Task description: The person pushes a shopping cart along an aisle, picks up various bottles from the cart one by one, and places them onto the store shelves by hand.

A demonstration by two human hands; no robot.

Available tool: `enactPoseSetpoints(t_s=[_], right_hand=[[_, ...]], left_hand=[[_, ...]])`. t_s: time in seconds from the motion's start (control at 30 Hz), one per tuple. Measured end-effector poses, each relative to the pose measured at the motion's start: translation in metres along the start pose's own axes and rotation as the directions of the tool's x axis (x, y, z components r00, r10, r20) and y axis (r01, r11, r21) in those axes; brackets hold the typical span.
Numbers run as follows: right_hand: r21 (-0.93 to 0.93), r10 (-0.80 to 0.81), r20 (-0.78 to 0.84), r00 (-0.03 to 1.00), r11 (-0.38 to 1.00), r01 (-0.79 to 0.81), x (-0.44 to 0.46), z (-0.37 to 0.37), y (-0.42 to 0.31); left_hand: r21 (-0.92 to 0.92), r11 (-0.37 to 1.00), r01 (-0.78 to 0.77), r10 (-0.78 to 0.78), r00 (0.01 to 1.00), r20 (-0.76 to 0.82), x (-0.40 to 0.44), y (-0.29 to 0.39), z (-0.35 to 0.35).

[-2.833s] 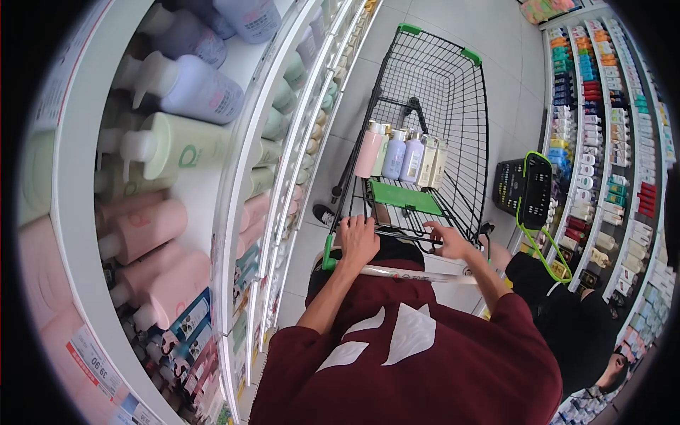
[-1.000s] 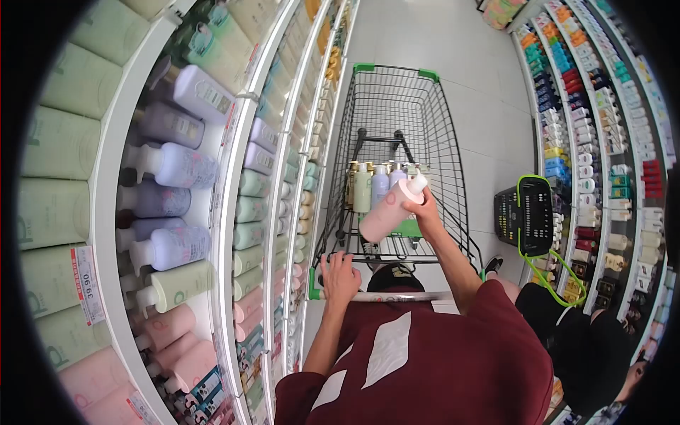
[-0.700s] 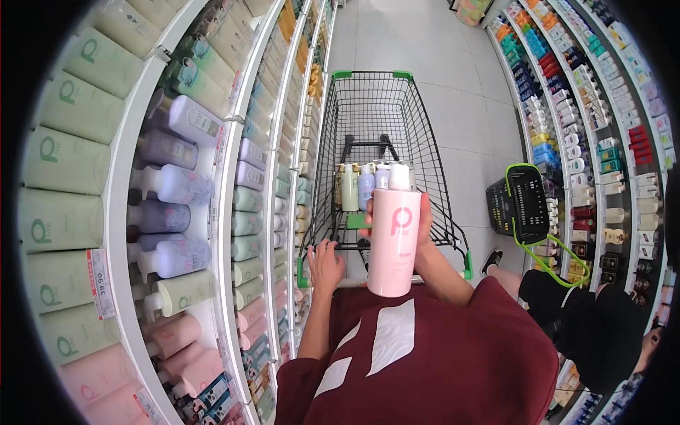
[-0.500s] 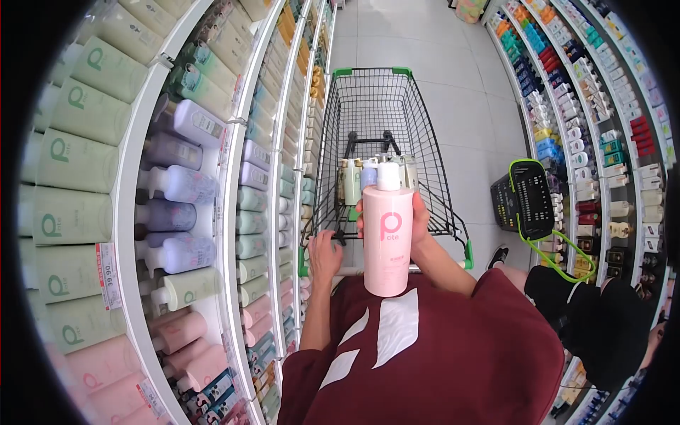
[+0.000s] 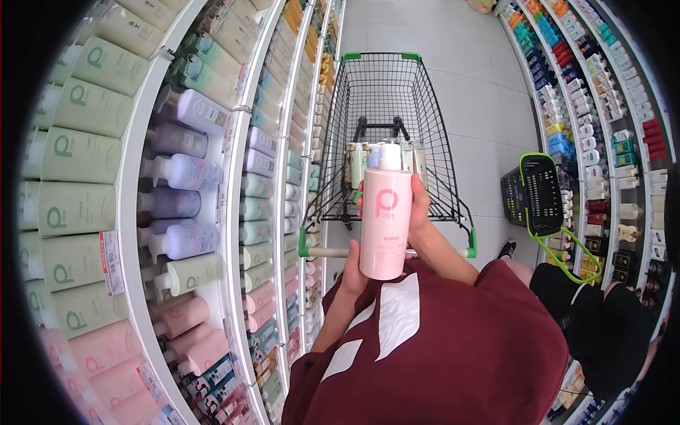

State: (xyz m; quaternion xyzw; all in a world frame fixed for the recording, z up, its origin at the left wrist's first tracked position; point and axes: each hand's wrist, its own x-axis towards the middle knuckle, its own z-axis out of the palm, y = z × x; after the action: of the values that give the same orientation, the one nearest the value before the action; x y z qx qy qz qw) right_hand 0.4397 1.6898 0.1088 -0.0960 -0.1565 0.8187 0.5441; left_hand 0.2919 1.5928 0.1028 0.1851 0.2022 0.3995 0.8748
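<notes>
Glossily pink bottle [image 5: 386, 227], white-topped, right fingers [image 5: 418, 190] around it, grip of left fingers [image 5: 354, 256] unclear.

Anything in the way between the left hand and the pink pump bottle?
Nothing visible: the left hand is right at the lower left side of the pink pump bottle, most of its fingers hidden. The right hand holds the opposite side, higher up; the cart handle passes behind the bottle.

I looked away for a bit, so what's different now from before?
The tall pink plastic bottle with a white pump came up out of the black wire cart, into the right hand. The left hand moved from near the cart's handle to the bottle's lower side. The other bottles stayed in the cart.
</notes>
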Motion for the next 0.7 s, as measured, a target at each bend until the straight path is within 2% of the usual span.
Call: enactPoseSetpoints(t_s=[0.03,0.07,0.1,0.13,0.2,0.27,0.33,0.4,0.53,0.6,0.63,0.7], right_hand=[[-0.035,0.005,-0.022,1.000,0.999,-0.006,0.001,-0.001,0.000],[-0.070,0.011,-0.045,0.999,0.997,-0.014,0.000,-0.001,-0.001],[-0.068,0.017,-0.044,0.999,0.997,-0.020,0.000,-0.001,0.000],[-0.028,0.021,-0.057,0.998,0.999,-0.023,0.002,-0.001,0.001],[0.014,0.028,-0.070,0.997,1.000,-0.028,0.003,0.002,0.002],[0.140,0.050,-0.054,0.997,0.989,-0.042,0.003,0.005,0.005],[0.148,0.072,-0.053,0.996,0.987,-0.064,0.002,0.003,0.005],[0.155,0.097,-0.048,0.994,0.984,-0.088,0.001,0.003,0.006],[0.150,0.102,-0.057,0.993,0.984,-0.092,0.000,0.010,0.004],[0.144,0.104,-0.051,0.993,0.985,-0.095,0.001,0.011,0.004],[0.091,0.126,-0.014,0.992,0.988,-0.124,0.003,0.011,0.003],[0.035,0.153,0.022,0.988,0.988,-0.153,0.005,0.017,-0.001]], left_hand=[[-0.001,1.000,-0.002,0.002,1.000,-0.003,0.000,0.001,-0.001],[0.077,0.997,0.011,-0.012,1.000,0.006,-0.002,0.002,-0.002],[0.156,0.988,0.023,-0.025,1.000,0.014,-0.003,0.004,0.001],[0.156,0.988,0.020,-0.022,1.000,0.012,-0.005,0.006,0.006],[0.190,0.979,0.069,-0.033,0.982,-0.187,-0.011,0.008,0.019],[0.196,0.979,0.053,-0.015,0.981,-0.191,-0.015,0.005,0.015],[0.201,0.979,0.039,0.001,0.980,-0.198,-0.018,0.003,0.017],[0.221,0.975,0.022,0.049,0.951,-0.306,-0.020,0.002,0.023],[0.144,0.990,0.008,0.026,0.972,-0.235,-0.020,0.001,0.013],[0.020,0.999,-0.041,0.041,0.998,-0.036,-0.021,0.004,0.016],[0.020,0.999,-0.042,0.042,0.998,-0.036,-0.021,0.002,0.015],[0.142,0.982,-0.123,0.140,0.983,-0.118,-0.020,-0.005,0.011]])
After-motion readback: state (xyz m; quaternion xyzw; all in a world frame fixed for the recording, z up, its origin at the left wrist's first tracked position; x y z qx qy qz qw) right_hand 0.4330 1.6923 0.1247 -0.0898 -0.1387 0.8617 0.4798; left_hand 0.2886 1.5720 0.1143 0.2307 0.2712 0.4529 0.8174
